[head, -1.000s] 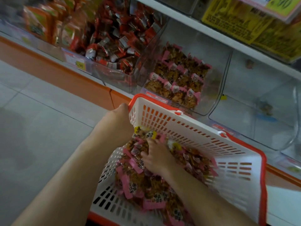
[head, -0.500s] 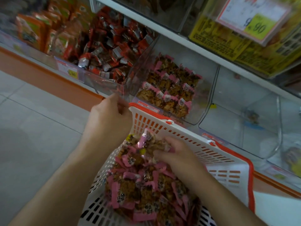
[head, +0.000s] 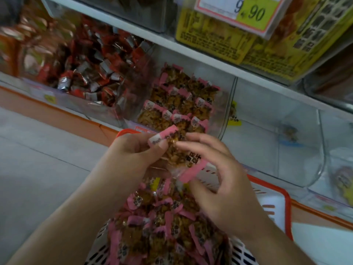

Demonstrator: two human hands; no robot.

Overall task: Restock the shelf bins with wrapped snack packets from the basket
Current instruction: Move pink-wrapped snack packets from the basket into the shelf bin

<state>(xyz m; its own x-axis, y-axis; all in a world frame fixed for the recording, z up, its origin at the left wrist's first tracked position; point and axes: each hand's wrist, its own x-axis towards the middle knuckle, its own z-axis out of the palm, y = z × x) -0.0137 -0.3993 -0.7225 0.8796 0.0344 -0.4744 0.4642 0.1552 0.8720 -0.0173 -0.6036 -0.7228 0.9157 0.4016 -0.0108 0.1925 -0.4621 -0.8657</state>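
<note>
Two hands hiding basket rim, perhaps near-empty bin beside

price tag, clipped at upper shelf edge: "9" on white, "90" on green | yellow packs beneath: print illegible | held pink-ended packet: dark characters, unreadable

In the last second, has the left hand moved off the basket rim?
Yes. The left hand has left the basket rim and now pinches a pink-edged packet above the pile.
</note>
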